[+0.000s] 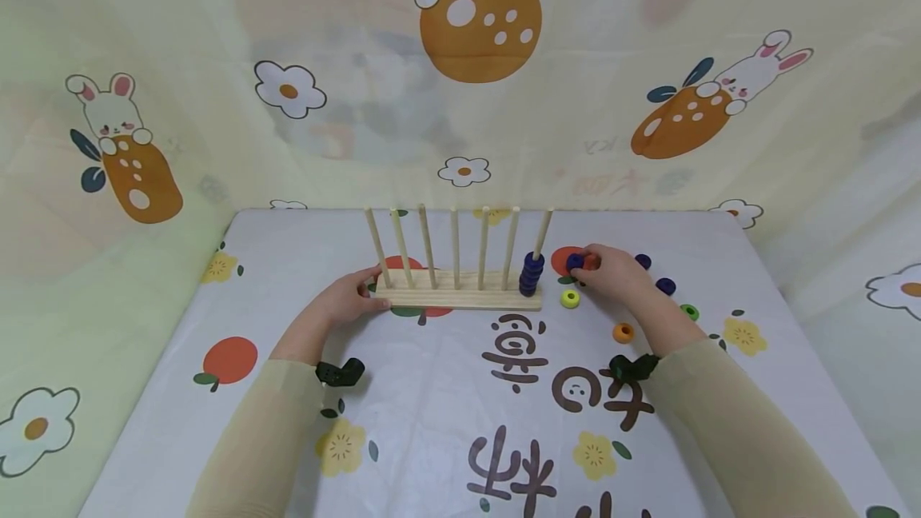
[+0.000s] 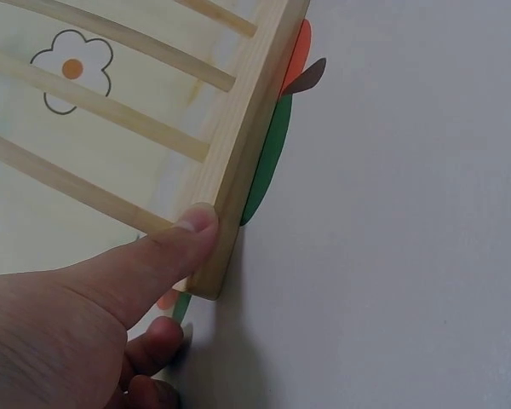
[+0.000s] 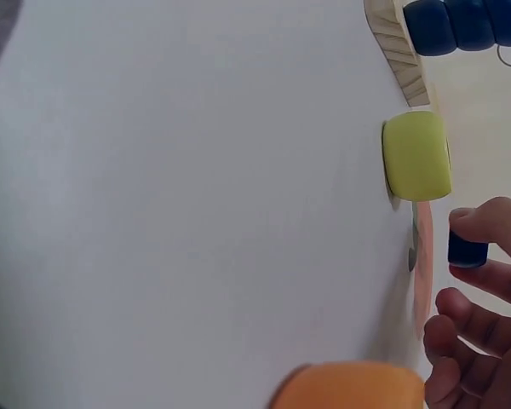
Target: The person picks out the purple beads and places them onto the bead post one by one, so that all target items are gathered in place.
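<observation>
The left hand (image 1: 347, 299) has its fingers gripping the left end of a pale wooden seven-peg rack (image 1: 460, 300). Right of the rack, the right hand (image 1: 615, 274) pinches a dark-blue round bead (image 3: 467, 250). Stacked dark-blue beads (image 1: 531, 274) circle the rack's rightmost peg; a yellow-green bead (image 3: 416, 156) lies just beside its right end.

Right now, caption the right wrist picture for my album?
Right hand pinches a blue bead, with a yellow bead and orange bead nearby.

Seven-peg wooden rack (image 1: 453, 300), blue beads (image 1: 531, 274) on rightmost peg (image 1: 544, 232), another bead (image 1: 575, 261) pinched
</observation>
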{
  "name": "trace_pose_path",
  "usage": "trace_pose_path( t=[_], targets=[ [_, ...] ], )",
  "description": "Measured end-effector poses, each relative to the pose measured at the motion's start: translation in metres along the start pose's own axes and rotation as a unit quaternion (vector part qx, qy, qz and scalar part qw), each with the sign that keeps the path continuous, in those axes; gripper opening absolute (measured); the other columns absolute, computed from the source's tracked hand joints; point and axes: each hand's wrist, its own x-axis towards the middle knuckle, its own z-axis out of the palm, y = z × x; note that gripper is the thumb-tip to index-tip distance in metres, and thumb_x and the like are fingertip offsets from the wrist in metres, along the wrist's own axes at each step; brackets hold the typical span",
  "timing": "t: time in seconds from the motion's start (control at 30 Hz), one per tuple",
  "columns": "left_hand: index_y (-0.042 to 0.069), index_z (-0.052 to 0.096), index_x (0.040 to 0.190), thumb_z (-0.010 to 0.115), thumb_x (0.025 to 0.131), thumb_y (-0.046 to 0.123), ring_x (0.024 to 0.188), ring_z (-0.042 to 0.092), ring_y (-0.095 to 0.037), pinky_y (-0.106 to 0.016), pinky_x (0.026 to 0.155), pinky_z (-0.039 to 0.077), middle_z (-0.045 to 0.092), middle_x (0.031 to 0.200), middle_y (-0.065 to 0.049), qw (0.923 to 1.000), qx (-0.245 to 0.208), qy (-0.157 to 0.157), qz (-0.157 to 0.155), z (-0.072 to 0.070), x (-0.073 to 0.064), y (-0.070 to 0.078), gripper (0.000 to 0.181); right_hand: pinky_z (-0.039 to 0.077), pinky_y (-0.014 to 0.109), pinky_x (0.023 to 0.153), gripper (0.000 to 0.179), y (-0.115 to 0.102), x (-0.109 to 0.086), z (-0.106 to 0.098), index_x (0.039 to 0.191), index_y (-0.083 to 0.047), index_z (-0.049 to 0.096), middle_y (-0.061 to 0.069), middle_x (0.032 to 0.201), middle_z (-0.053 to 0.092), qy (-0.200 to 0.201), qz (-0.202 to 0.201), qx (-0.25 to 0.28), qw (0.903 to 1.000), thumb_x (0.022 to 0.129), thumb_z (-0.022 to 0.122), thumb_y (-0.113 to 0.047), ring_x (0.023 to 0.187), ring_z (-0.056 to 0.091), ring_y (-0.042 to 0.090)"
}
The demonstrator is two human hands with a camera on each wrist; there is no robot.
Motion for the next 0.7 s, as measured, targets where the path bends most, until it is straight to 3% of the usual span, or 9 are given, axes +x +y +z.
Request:
trace_pose_path(
  t=[0.23, 0.5, 0.7],
  targets=[
    [0.025, 0.033, 0.156, 0.075, 0.088, 0.040, 0.094, 0.047, -0.026, -0.039, 0.076, 0.036, 0.049, 0.100, -0.012, 1.0000, 0.005, 0.003, 0.005, 0.000, 0.002, -0.002, 0.081, 0.043, 0.055, 0.093, 0.062, -0.001, -0.006, -0.005, 0.142, -0.008, 0.048, 0.024, 0.126, 0.055, 0.015, -0.008, 0.017, 0.9997, 0.095, 0.061, -0.047, 0.109, 0.050, 0.039],
    [0.024, 0.033, 0.156, 0.075, 0.088, 0.039, 0.093, 0.046, -0.026, -0.039, 0.076, 0.035, 0.049, 0.099, -0.012, 1.0000, -0.001, -0.001, 0.005, 0.000, 0.003, -0.001, 0.082, 0.045, 0.040, 0.074, 0.064, -0.003, -0.014, -0.012, 0.139, -0.008, 0.049, 0.019, 0.113, 0.056, 0.039, -0.024, 0.022, 0.9987, 0.095, 0.058, -0.052, 0.095, 0.051, 0.033],
    [0.025, 0.033, 0.156, 0.075, 0.088, 0.039, 0.092, 0.046, -0.025, -0.038, 0.075, 0.036, 0.050, 0.099, -0.012, 1.0000, 0.002, 0.001, 0.001, 0.001, 0.002, -0.001, 0.082, 0.046, 0.038, 0.072, 0.062, -0.009, -0.024, -0.018, 0.138, -0.008, 0.050, 0.017, 0.110, 0.057, 0.066, -0.037, 0.025, 0.9968, 0.095, 0.058, -0.052, 0.093, 0.051, 0.032]
  ],
)
